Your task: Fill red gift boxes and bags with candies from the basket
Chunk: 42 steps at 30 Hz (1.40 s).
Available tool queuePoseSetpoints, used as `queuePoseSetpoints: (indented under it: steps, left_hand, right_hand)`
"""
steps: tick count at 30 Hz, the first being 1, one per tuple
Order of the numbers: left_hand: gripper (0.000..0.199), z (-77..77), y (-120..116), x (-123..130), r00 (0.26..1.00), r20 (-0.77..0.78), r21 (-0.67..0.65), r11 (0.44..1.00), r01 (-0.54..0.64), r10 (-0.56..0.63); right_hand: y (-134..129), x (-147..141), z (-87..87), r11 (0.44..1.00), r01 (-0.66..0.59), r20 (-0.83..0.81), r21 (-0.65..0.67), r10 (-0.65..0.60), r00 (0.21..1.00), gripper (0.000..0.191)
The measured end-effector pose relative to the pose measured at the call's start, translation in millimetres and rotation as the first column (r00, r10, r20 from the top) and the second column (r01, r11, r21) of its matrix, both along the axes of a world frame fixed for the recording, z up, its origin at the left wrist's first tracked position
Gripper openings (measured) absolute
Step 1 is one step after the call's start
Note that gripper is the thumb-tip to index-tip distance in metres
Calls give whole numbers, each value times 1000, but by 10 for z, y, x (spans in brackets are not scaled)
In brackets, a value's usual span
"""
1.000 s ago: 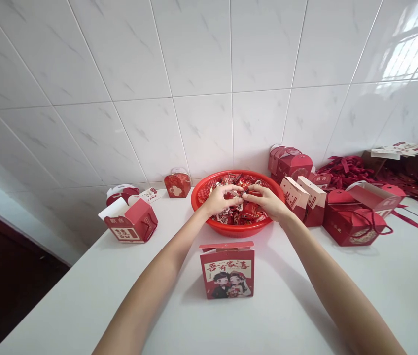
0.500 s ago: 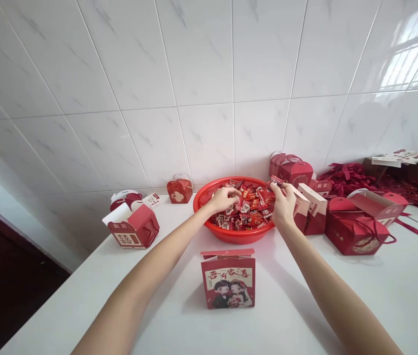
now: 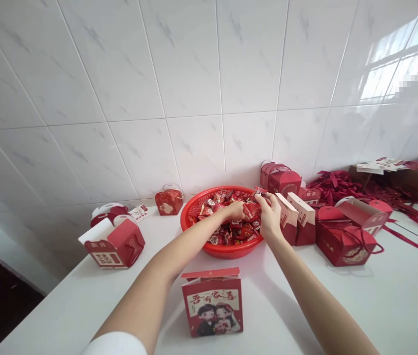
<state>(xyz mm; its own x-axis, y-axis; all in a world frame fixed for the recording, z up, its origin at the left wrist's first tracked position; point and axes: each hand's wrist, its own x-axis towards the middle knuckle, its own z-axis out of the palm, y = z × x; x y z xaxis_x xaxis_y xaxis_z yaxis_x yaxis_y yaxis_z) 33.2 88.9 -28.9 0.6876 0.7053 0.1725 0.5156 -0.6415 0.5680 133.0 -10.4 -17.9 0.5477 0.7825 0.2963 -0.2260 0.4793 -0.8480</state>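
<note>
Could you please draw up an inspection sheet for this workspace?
Surface: white table, with boxes standing on it.
Job's things: red basket heaped with wrapped sweets; picture box upright in front of it.
Clutter: red boxes to both sides; ribbons at the right.
Left hand: over the basket, fingers at the sweets; grip unclear.
Right hand: fingers holding a small red packet.
Cables: nothing seen.
Surroundings: tiled wall with a window reflection.

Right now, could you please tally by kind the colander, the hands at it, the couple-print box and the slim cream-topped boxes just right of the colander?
Red colander: 1
Hands, left hand and right hand: 2
Couple-print box: 1
Slim cream-topped boxes: 2
Total: 6
Wrapped sweets left out: too overlapped to count.
</note>
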Motion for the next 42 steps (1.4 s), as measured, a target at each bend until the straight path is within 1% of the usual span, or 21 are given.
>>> queuePoseSetpoints:
  steps: [2,4,6,9,11,12,14,15,17,19,21,23,24,26,28,30,32,34,38,42]
  left_hand:
    - [16,85,-26,-85,999,-30,-7,1000,-14,14]
    - [19,216,-81,-213,999,0,-1,999,-51,51]
    - [24,372,-175,-369,992,100,-13,997,-79,80]
    - [26,613,-403,-628,963,263,-46,998,-49,60]
    - [29,759,-613,-797,950,310,-47,998,-32,45]
    - [32,825,-733,-876,951,308,-38,999,-22,32]
    - [42,940,-996,-1017,952,306,-23,1000,-5,11]
    - [47,988,-1134,-1080,951,308,-27,1000,4,5]
    - [52,1071,-1412,-1195,948,319,-40,999,-2,15]
    - [50,1134,-1679,-1306,948,316,-45,998,-33,45]
    - [37,1166,-1918,-1417,964,260,-57,997,-46,59]
    - [22,1154,-2117,-1514,989,147,-64,998,-18,28]
    - [18,1130,-2198,-1550,996,90,-60,998,-11,16]
    - [16,1049,-2326,-1591,1000,-1,-38,999,-17,17]
    - [18,940,-2412,-1591,998,-36,-16,998,-56,55]
    - [15,824,-2463,-1568,995,-8,-16,995,-101,101]
    - [9,714,-2485,-1547,985,83,-29,988,-151,153]
    - [11,618,-2484,-1541,967,172,-34,982,-187,190]
    - [21,475,-2447,-1560,946,247,-14,976,-216,212]
    - [21,412,-2396,-1559,921,310,7,968,-251,236]
  right_hand:
    - [1,4,4,1000,0,-10,-2,0,1000,33]
    - [-6,10,7,1000,-11,-17,-6,11,1000,33]
    - [-31,11,24,999,-52,-18,-11,52,999,33]
    - [-123,-18,100,986,-166,3,-17,166,986,35]
    - [-229,-57,190,957,-289,42,-18,290,956,37]
    - [-296,-80,246,932,-361,71,-17,361,930,38]
    - [-452,-123,367,865,-501,140,-14,498,856,38]
    - [-537,-141,431,838,-546,178,-6,538,824,37]
    - [-710,-162,556,807,-591,267,1,569,778,35]
    - [-877,-163,672,807,-591,386,10,542,747,32]
    - [-1025,-147,772,816,-578,494,30,490,718,29]
    - [-1144,-126,847,819,-573,584,38,447,678,28]
    - [-1189,-119,872,814,-580,622,34,437,649,27]
    - [-1247,-119,896,799,-600,687,28,421,593,26]
    - [-1273,-140,892,787,-615,733,51,389,558,23]
    - [-1285,-171,878,783,-618,772,67,352,530,21]
    - [-1295,-195,871,773,-631,806,60,336,488,19]
    - [-1307,-201,876,758,-650,830,46,333,448,20]
    - [-1315,-172,891,747,-662,845,57,317,430,21]
    - [-1289,-145,881,745,-665,850,54,315,423,22]
